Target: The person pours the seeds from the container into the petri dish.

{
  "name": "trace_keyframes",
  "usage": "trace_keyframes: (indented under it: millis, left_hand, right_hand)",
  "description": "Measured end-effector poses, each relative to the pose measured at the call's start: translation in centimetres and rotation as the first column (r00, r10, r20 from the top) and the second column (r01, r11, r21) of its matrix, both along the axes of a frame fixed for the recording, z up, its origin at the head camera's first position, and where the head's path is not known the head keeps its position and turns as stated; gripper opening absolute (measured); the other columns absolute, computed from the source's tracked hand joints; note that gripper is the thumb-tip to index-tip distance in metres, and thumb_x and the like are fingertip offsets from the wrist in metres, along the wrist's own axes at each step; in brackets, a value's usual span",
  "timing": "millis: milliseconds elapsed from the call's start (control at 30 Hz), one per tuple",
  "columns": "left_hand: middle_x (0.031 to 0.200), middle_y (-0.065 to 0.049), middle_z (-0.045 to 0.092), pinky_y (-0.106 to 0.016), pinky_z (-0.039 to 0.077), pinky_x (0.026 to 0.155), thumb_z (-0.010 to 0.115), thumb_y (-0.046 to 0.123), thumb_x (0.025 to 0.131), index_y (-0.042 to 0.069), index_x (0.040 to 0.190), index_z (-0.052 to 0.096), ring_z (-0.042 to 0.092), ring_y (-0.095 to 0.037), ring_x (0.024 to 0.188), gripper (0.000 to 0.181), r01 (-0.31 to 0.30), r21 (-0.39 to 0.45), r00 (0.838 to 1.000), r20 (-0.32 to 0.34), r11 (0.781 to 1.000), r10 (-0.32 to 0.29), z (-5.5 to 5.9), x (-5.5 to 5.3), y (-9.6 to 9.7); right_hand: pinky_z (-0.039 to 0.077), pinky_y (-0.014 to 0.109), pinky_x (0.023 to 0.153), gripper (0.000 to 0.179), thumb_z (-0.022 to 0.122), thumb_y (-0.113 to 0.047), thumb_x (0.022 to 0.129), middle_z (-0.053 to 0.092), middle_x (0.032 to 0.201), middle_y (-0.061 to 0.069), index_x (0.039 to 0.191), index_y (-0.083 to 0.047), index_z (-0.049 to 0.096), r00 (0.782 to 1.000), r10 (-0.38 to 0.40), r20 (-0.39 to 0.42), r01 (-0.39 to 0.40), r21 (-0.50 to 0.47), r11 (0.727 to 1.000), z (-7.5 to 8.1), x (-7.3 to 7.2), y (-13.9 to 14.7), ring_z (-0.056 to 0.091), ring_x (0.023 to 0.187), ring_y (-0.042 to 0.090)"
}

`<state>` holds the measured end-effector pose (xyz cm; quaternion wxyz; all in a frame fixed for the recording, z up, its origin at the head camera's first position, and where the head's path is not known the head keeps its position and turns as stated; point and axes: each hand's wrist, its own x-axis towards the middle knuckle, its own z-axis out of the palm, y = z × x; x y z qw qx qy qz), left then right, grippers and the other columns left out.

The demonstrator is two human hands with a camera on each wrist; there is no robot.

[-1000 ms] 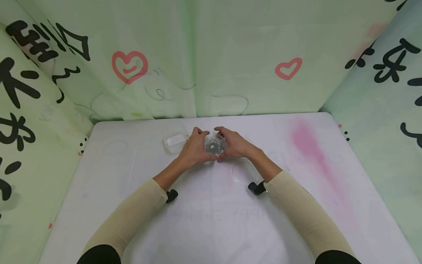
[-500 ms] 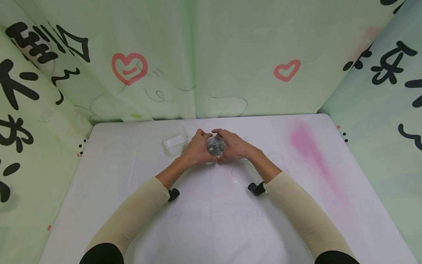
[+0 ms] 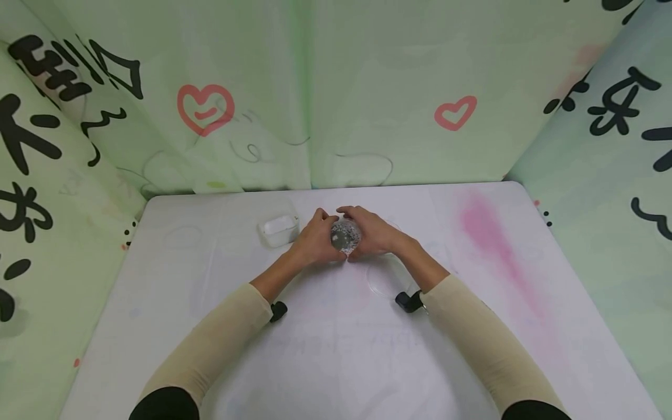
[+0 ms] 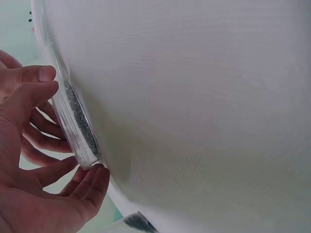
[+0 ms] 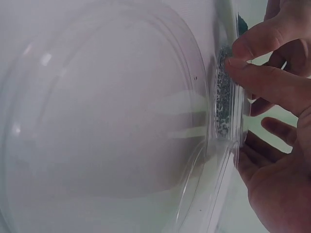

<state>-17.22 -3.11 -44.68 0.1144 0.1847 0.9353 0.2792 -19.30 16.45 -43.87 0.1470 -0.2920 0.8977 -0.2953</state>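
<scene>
While the left hand and the right hand framed a small, round, clear plastic dish of silver-grey granules, they had drawn slightly closer together than a second earlier, which suggested a steadier two-handed hold. Fingers and thumbs curved narrowly round its edge from opposite sides. The dish was low over the white table; whether it rested there could not be told. A clear, round plastic disc lay by the right hand's wrist.
</scene>
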Motion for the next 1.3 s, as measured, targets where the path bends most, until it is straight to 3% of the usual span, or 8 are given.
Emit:
trace_keyframes:
  millis: [233, 433, 633, 767, 833, 1000, 1133, 1300]
  left_hand:
    - [0.138, -0.018, 0.046, -0.043, 0.049, 0.107, 0.093, 0.033, 0.075, 0.002, 0.153, 0.047, 0.053, -0.031, 0.124, 0.096, -0.005, -0.026, 1.0, -0.021, 1.0, 0.004, -0.1, 0.4, -0.1]
    - [0.152, -0.019, 0.038, -0.048, 0.046, 0.111, 0.093, 0.038, 0.074, 0.009, 0.16, 0.038, 0.046, -0.037, 0.137, 0.106, -0.004, -0.019, 0.994, -0.113, 1.0, 0.002, 0.2, 1.6, -0.8]
    - [0.155, -0.017, 0.038, -0.054, 0.044, 0.113, 0.091, 0.028, 0.079, 0.014, 0.154, 0.046, 0.043, -0.041, 0.142, 0.09, 0.011, 0.089, 0.964, -0.266, 0.996, 0.013, 1.9, 3.4, -3.1]
    - [0.156, -0.018, 0.037, -0.058, 0.039, 0.114, 0.091, 0.026, 0.079, 0.015, 0.153, 0.046, 0.041, -0.041, 0.143, 0.087, -0.068, 0.117, 0.938, -0.332, 0.991, 0.103, 3.0, 3.6, -5.7]
    - [0.158, -0.019, 0.033, -0.059, 0.038, 0.115, 0.091, 0.025, 0.078, 0.015, 0.154, 0.043, 0.039, -0.042, 0.144, 0.091, -0.129, 0.134, 0.937, -0.309, 0.983, 0.165, 3.2, 3.4, -7.2]
    - [0.162, -0.021, 0.025, -0.062, 0.036, 0.116, 0.091, 0.022, 0.077, 0.013, 0.161, 0.03, 0.031, -0.043, 0.149, 0.104, -0.264, 0.179, 0.942, -0.161, 0.948, 0.293, 2.6, 2.4, -10.8]
    - [0.162, -0.025, 0.023, -0.058, 0.035, 0.119, 0.09, 0.021, 0.078, 0.008, 0.163, 0.02, 0.031, -0.043, 0.149, 0.112, -0.308, 0.224, 0.943, -0.059, 0.925, 0.329, 1.5, 1.4, -12.9]
    - [0.16, -0.029, 0.027, -0.057, 0.034, 0.12, 0.09, 0.022, 0.078, 0.006, 0.164, 0.014, 0.035, -0.045, 0.148, 0.116, -0.341, 0.241, 0.939, 0.038, 0.909, 0.342, 0.5, 0.8, -14.1]
  right_hand:
    - [0.04, 0.058, 0.117, 0.111, 0.097, -0.015, 0.067, 0.046, 0.153, 0.021, 0.159, -0.007, 0.035, 1.0, -0.016, 0.002, 0.016, 0.01, 1.0, 0.6, 0.3, 0.6, 0.048, 0.141, 0.04]
    - [0.04, 0.057, 0.117, 0.106, 0.095, -0.015, 0.069, 0.045, 0.156, 0.019, 0.158, -0.007, 0.038, 0.999, -0.034, -0.013, 0.034, 0.001, 0.999, 1.2, 0.6, 1.6, 0.047, 0.143, 0.039]
    - [0.037, 0.057, 0.119, 0.1, 0.094, -0.016, 0.073, 0.044, 0.157, 0.018, 0.157, -0.009, 0.04, 0.998, -0.06, -0.022, 0.06, 0.002, 0.998, 1.4, 0.9, 2.9, 0.044, 0.145, 0.038]
    - [0.037, 0.059, 0.118, 0.098, 0.093, -0.018, 0.074, 0.046, 0.154, 0.02, 0.157, -0.01, 0.041, 0.995, -0.1, -0.03, 0.101, 0.022, 0.995, 1.5, 1.3, 4.0, 0.044, 0.144, 0.039]
    - [0.038, 0.059, 0.116, 0.098, 0.093, -0.018, 0.074, 0.046, 0.152, 0.021, 0.157, -0.011, 0.041, 0.991, -0.128, -0.03, 0.129, 0.04, 0.991, 1.6, 1.6, 4.6, 0.044, 0.143, 0.039]
    - [0.038, 0.061, 0.115, 0.098, 0.093, -0.02, 0.075, 0.042, 0.152, 0.022, 0.158, -0.011, 0.04, 0.984, -0.178, -0.023, 0.179, 0.08, 0.981, 1.5, 1.9, 6.0, 0.041, 0.142, 0.041]
    - [0.037, 0.061, 0.116, 0.099, 0.093, -0.02, 0.075, 0.041, 0.151, 0.023, 0.158, -0.01, 0.04, 0.979, -0.203, -0.017, 0.203, 0.091, 0.975, 1.2, 2.1, 7.0, 0.041, 0.142, 0.041]
    - [0.04, 0.06, 0.114, 0.098, 0.092, -0.019, 0.074, 0.044, 0.148, 0.024, 0.157, -0.006, 0.041, 0.976, -0.219, -0.005, 0.218, 0.085, 0.972, 0.8, 2.4, 7.7, 0.045, 0.137, 0.041]
